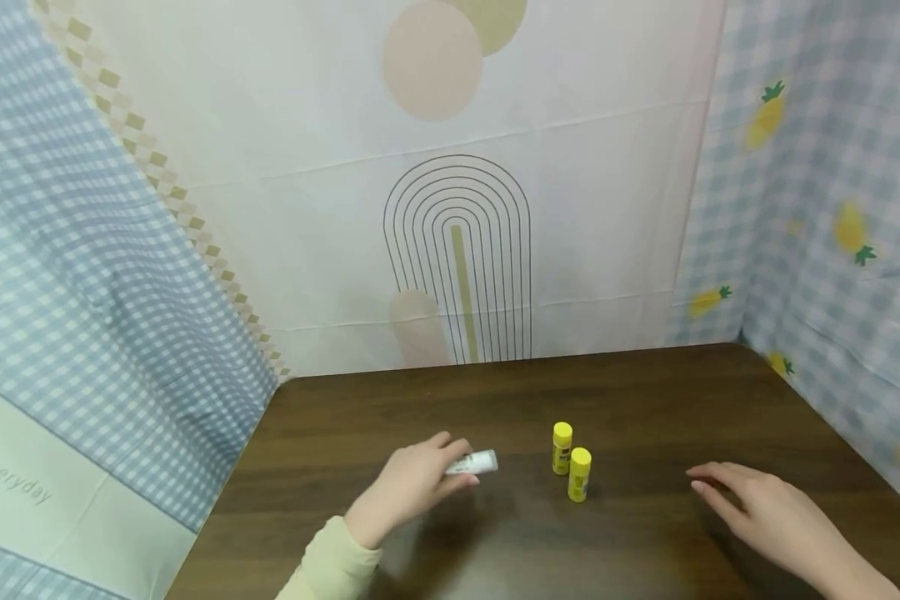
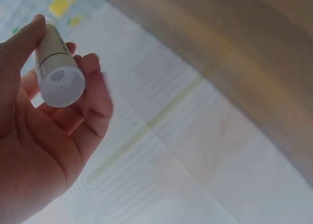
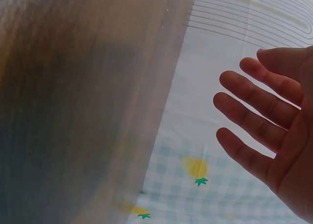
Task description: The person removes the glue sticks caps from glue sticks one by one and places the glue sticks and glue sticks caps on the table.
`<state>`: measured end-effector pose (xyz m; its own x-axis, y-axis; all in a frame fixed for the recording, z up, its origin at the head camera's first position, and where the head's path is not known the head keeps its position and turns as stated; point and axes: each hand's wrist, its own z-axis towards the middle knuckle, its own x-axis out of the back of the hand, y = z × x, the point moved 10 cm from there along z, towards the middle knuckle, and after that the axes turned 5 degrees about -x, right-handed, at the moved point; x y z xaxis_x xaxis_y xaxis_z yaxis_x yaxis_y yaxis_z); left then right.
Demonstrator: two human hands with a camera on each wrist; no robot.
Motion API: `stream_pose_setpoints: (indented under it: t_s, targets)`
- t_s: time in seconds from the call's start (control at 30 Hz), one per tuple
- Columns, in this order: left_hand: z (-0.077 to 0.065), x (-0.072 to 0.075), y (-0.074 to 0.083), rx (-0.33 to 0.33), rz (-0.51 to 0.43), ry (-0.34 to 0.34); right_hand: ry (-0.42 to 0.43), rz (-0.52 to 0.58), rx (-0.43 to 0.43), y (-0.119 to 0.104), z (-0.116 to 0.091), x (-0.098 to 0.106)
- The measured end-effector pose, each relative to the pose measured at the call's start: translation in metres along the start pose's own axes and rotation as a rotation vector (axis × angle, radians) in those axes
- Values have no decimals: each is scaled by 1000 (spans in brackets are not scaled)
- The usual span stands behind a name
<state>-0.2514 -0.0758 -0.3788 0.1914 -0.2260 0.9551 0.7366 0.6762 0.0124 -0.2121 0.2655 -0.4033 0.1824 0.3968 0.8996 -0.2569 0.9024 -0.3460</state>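
Note:
Between thumb and fingers, my left hand (image 1: 411, 482) pinches a white glue stick (image 1: 480, 462), held above the table and pointing right. In the left wrist view, its round, hollow-looking white end (image 2: 62, 87) faces the camera, while the fingers cover part of its side. To the right of it, two yellow glue sticks, a rear one (image 1: 562, 448) and a front one (image 1: 579, 475), stand upright close together on the table. Farther right, my right hand (image 1: 772, 510) hovers over the tabletop with relaxed fingers, holding nothing. The right wrist view shows those fingers (image 3: 254, 94) spread slightly.
The dark brown wooden table (image 1: 330, 417) ends at a white patterned cloth (image 1: 300, 250) behind it. Blue checked cloth hangs along the left side (image 1: 120, 233), and checked cloth with pineapples (image 1: 810, 208) along the right.

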Motion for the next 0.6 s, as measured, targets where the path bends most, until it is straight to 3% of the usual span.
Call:
stream_pose_setpoints:
  t_s: [0.1,0.27,0.43,0.6]
  targets:
    - [-6,16,-14,33,1,23,-8,-8,-6,3,3,5]
    - [-8,36,-19,49,3,60,-2,-26,-4,4,5,13]
    - [-2,55,-11,30,19,102,30,-27,36,-8,14,27]
    - [8,72,4,-5,59,149,59,-40,111,-37,26,38]
